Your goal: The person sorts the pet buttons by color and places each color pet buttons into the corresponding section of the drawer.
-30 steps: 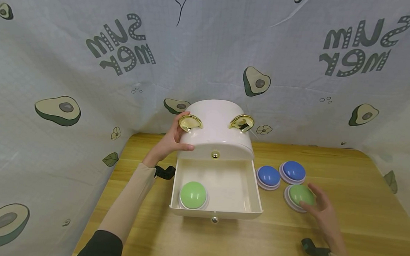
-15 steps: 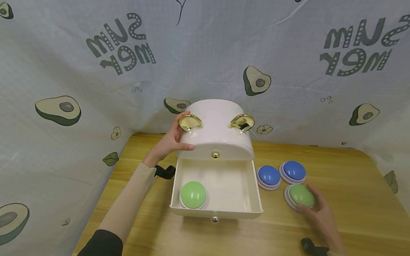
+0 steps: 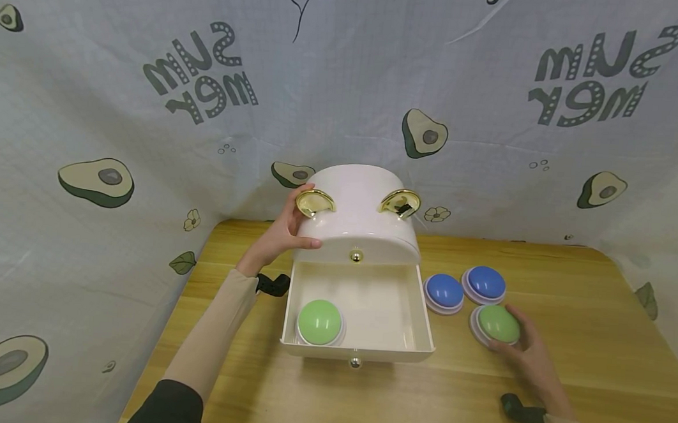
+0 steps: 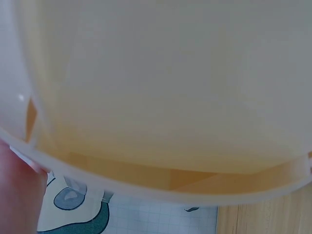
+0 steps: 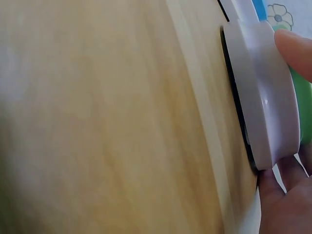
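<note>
While the white drawer (image 3: 382, 309) stands open toward the person, a green button (image 3: 319, 322) in its near-left corner, the loose green button (image 3: 499, 322) lies well right of it, on the table's (image 3: 576, 300) right side; round, no long axis. Right hand (image 3: 532, 359) is the nearer one, thumb and fingers pinching it; can't tell if it's clear of the surface. Just beyond: first blue button (image 3: 444, 290) right beside the drawer, second blue button (image 3: 487, 282) farther right. Near the table's far edge, left hand (image 3: 280, 234) grips the white box (image 3: 353, 215) by its left side, thumb on front.
</note>
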A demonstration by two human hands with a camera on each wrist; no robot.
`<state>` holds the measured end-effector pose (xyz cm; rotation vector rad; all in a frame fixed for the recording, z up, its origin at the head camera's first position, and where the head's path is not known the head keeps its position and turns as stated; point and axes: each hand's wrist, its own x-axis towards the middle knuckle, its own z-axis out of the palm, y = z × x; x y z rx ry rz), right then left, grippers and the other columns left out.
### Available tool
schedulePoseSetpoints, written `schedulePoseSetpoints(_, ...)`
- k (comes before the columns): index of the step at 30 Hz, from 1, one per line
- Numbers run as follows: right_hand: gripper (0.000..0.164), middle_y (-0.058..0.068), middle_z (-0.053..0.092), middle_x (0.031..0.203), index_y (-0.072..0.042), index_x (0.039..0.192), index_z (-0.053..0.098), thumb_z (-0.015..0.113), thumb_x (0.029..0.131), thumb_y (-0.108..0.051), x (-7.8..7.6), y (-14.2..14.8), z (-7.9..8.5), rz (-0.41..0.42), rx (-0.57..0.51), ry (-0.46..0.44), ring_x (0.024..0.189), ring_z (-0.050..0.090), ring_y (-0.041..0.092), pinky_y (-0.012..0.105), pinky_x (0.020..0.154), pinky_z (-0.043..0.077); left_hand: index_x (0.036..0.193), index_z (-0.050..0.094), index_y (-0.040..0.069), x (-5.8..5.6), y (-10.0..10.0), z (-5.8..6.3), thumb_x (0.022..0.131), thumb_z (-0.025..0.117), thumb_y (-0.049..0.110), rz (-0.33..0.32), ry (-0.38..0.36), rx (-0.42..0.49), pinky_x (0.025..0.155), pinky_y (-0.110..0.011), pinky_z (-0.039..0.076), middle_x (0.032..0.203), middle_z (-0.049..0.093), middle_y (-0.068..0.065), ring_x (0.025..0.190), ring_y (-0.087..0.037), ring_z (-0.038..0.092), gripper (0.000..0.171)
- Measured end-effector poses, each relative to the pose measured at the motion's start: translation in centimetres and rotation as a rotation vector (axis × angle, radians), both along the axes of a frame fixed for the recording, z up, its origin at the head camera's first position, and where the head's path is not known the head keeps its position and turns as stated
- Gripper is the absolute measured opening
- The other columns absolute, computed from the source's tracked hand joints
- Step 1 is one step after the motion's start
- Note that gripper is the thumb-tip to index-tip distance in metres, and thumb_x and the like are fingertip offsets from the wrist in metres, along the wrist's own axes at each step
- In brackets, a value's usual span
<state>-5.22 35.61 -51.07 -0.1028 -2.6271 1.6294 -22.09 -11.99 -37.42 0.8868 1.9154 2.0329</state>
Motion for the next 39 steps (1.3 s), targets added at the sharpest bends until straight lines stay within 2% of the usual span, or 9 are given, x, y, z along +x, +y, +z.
schedulePoseSetpoints(5, 0.085, 0.03, 0.015, 0.151, -0.012, 0.153, 0.015, 0.069, 0.087, -0.011, 0.0, 0.0, 0.0, -0.017, 0.014, -0.018, 0.124, 0.023, -0.002, 0.018, 0.104, 0.014, 0.148, 0.011, 0.021, 0.0, 0.0, -0.1, 0.072, 0.07, -0.017, -0.005, -0.004, 0.007, 0.11, -0.047, 0.021, 0.154, 0.015, -0.005, 0.137, -0.019, 0.024, 0.103)
schedulePoseSetpoints(11, 0.084, 0.028, 0.02, 0.15, -0.012, 0.153, 0.019, 0.07, 0.087, -0.012, 0.1, 0.3, 0.0, -0.036, 0.034, -0.045, 0.125, 0.028, 0.006, 0.007, 0.093, 0.022, 0.148, 0.012, 0.022, 0.1, 0.0, 0.0, 0.073, 0.073, -0.014, -0.016, -0.004, 0.018, 0.11, -0.046, 0.021, 0.153, 0.015, -0.005, 0.137, -0.018, 0.023, 0.103)
schedulePoseSetpoints(16, 0.082, 0.025, 0.017, 0.153, -0.017, 0.153, 0.02, 0.069, 0.088, -0.018, 0.4, 0.4, 0.3, -0.052, 0.041, -0.081, 0.132, 0.024, 0.019, 0.015, 0.099, 0.019, 0.147, 0.013, 0.023, 0.0, 0.1, 0.0, 0.072, 0.072, -0.014, -0.017, -0.004, 0.026, 0.109, -0.046, 0.021, 0.153, 0.017, -0.006, 0.137, -0.018, 0.024, 0.102)
schedulePoseSetpoints(18, 0.08, 0.022, 0.018, 0.154, -0.02, 0.153, 0.021, 0.069, 0.089, -0.018, 0.5, 0.3, 0.5, -0.053, 0.029, -0.081, 0.132, 0.025, 0.017, 0.012, 0.097, 0.021, 0.147, 0.013, 0.023, 0.0, 0.1, -0.1, 0.072, 0.071, -0.016, -0.016, -0.006, 0.029, 0.109, -0.046, 0.022, 0.152, 0.017, -0.006, 0.136, -0.018, 0.024, 0.102)
schedulePoseSetpoints(20, 0.079, 0.013, 0.02, 0.155, -0.021, 0.153, 0.023, 0.069, 0.089, -0.017, 0.6, 0.3, 0.7, -0.047, 0.026, -0.059, 0.129, 0.027, 0.008, 0.007, 0.093, 0.022, 0.147, 0.013, 0.023, 0.0, 0.1, -0.1, 0.072, 0.071, -0.016, -0.015, -0.008, 0.03, 0.109, -0.045, 0.021, 0.153, 0.017, -0.005, 0.136, -0.018, 0.024, 0.102)
schedulePoseSetpoints(23, 0.077, -0.003, 0.029, 0.15, -0.018, 0.152, 0.026, 0.068, 0.088, -0.008, 0.5, 0.3, 1.1, -0.023, -0.017, 0.005, 0.12, 0.032, -0.004, 0.004, 0.089, 0.026, 0.148, 0.012, 0.022, 0.0, 0.0, -0.1, 0.072, 0.072, -0.014, -0.013, -0.011, 0.032, 0.11, -0.044, 0.02, 0.154, 0.015, -0.005, 0.137, -0.018, 0.023, 0.103)
schedulePoseSetpoints(26, 0.075, -0.014, 0.034, 0.143, -0.017, 0.151, 0.029, 0.065, 0.088, 0.001, 0.4, 0.2, 1.6, 0.005, -0.085, 0.059, 0.12, 0.032, -0.007, 0.005, 0.092, 0.025, 0.148, 0.012, 0.021, 0.0, 0.0, -0.1, 0.072, 0.075, -0.011, -0.011, -0.015, 0.029, 0.111, -0.044, 0.018, 0.154, 0.013, -0.006, 0.138, -0.018, 0.021, 0.104)
schedulePoseSetpoints(33, 0.074, -0.013, 0.039, 0.144, -0.014, 0.149, 0.032, 0.06, 0.086, 0.013, 0.3, -0.1, 2.9, 0.055, -0.307, 0.118, 0.127, 0.031, -0.006, 0.008, 0.101, 0.019, 0.148, 0.012, 0.02, 0.0, -0.1, -0.1, 0.073, 0.075, -0.011, -0.002, -0.01, 0.02, 0.112, -0.044, 0.016, 0.154, 0.014, -0.007, 0.139, -0.018, 0.019, 0.103)
schedulePoseSetpoints(39, 0.074, -0.011, 0.036, 0.146, -0.013, 0.15, 0.03, 0.06, 0.087, 0.011, 0.2, -0.7, 4.6, 0.074, -0.309, 0.119, 0.129, 0.03, -0.003, 0.008, 0.1, 0.022, 0.148, 0.011, 0.019, 0.0, 0.0, -0.1, 0.072, 0.075, -0.011, -0.003, -0.01, 0.026, 0.111, -0.043, 0.017, 0.154, 0.014, -0.007, 0.139, -0.018, 0.019, 0.104)
